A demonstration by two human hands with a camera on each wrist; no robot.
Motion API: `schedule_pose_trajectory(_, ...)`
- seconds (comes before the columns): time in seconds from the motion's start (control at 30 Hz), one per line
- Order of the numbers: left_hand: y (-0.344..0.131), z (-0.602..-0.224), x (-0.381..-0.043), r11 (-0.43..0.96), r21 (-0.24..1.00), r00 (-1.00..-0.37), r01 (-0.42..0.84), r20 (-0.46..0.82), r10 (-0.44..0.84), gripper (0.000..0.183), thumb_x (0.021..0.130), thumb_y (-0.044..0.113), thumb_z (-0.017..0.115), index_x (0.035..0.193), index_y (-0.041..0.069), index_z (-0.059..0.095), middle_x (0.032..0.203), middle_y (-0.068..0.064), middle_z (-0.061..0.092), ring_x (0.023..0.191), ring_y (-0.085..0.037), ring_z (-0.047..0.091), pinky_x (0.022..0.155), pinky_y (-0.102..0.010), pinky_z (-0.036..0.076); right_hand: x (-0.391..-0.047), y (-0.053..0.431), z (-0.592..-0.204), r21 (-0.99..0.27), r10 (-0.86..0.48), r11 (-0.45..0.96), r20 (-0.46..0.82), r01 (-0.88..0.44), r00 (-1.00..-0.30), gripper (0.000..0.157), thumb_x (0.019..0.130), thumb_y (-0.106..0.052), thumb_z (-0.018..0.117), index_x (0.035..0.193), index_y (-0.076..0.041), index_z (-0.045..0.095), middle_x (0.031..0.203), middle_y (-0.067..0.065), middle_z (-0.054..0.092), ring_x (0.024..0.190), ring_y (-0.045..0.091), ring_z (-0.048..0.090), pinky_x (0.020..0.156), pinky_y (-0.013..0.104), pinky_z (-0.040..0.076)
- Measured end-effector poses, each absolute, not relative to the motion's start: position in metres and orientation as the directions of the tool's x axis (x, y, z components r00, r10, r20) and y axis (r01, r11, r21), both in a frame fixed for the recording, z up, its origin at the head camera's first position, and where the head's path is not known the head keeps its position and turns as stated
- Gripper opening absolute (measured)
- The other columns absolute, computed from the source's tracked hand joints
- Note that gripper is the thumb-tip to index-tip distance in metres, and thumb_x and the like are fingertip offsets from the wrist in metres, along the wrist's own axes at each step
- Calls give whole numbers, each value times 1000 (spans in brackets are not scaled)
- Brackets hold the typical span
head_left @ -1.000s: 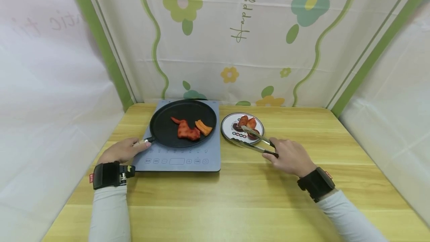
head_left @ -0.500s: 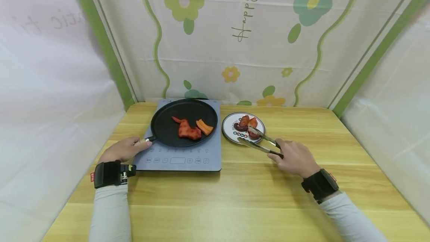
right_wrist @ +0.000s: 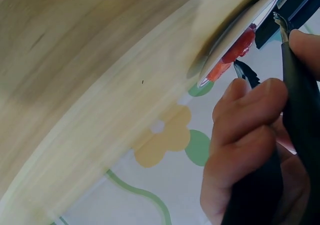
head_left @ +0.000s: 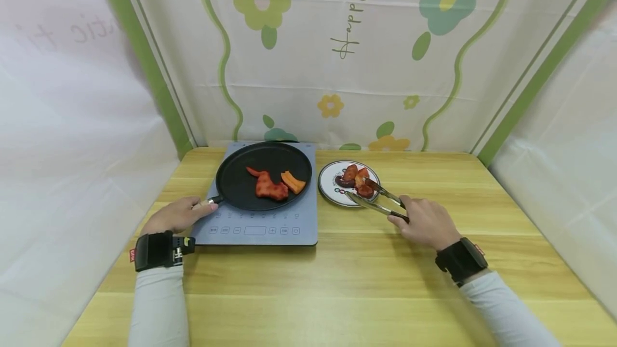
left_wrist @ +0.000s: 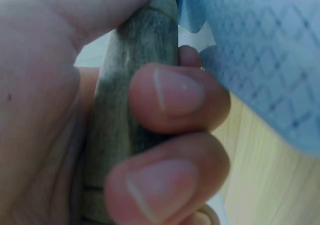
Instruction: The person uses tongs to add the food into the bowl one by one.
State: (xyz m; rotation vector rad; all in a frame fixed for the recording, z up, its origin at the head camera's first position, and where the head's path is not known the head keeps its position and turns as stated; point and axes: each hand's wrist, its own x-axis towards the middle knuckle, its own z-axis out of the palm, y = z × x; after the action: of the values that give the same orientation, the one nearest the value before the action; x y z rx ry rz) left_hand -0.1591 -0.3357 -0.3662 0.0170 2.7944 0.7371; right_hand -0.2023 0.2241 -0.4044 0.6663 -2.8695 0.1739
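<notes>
My left hand (head_left: 175, 215) grips the wooden handle (left_wrist: 132, 60) of a black frying pan (head_left: 241, 175), thumb along it and fingers curled round. In the pan lie a reddish-brown chicken wing (head_left: 270, 187) and an orange strip-like piece (head_left: 293, 182). My right hand (head_left: 426, 223) holds metal tongs (head_left: 373, 206) by their black grips. The tong arms are spread, their tips over the right part of a white plate (head_left: 328, 186) at either side of a dark red round piece (head_left: 365, 191). Beside it lie a brown piece (head_left: 350, 172), an orange piece and a dark piece (head_left: 343, 182).
The pan sits on a grey induction cooktop (head_left: 255, 237) at the back left of the wooden table (head_left: 308, 293). Just right of it stands the plate. A flowered curtain (head_left: 299, 68) closes off the back, with white side curtains.
My right hand and the tongs have shifted a little to the right, their tips now nearer the dark red piece on the plate. The left hand stays on the pan handle.
</notes>
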Motion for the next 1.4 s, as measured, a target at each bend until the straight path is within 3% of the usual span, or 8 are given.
schedule_pose_trajectory(0.97, -334, -368, -158, 866, 498, -970, -57, -232, 70, 54, 93, 61, 46, 94, 7, 51, 80, -6, 45, 68, -21, 45, 59, -34, 35, -207, 221, -397, 0, -395, 916, 154, -400, -906, 54, 90, -50, 58, 113, -1, 58, 71, 1, 51, 55, 14, 43, 45, 30, 31)
schedule_pose_trajectory(1.1, -336, -368, -158, 865, 499, -970, -63, -235, 65, 55, 93, 62, 46, 92, 7, 51, 79, -6, 44, 67, -21, 45, 58, -34, 35, -207, 218, -395, 21, -400, 915, 156, -402, -903, 52, 90, -49, 59, 111, -1, 59, 73, 3, 53, 56, 14, 45, 45, 30, 32)
schedule_pose_trajectory(1.33, -337, -367, -159, 886, 461, -967, -49, -244, 74, 60, 94, 64, 41, 102, 6, 54, 92, -8, 52, 81, -25, 48, 65, -37, 37, -207, 217, -394, 43, -419, 907, 173, -418, -891, 44, 90, -45, 60, 105, -4, 61, 64, 0, 47, 51, 13, 42, 42, 30, 31)
schedule_pose_trajectory(1.4, -337, -367, -159, 883, 467, -967, -55, -245, 69, 59, 93, 64, 42, 99, 6, 53, 88, -7, 50, 77, -24, 48, 63, -36, 36, -206, 217, -394, 45, -423, 906, 174, -422, -889, 42, 91, -44, 60, 105, -4, 62, 63, -1, 46, 49, 12, 41, 41, 30, 30)
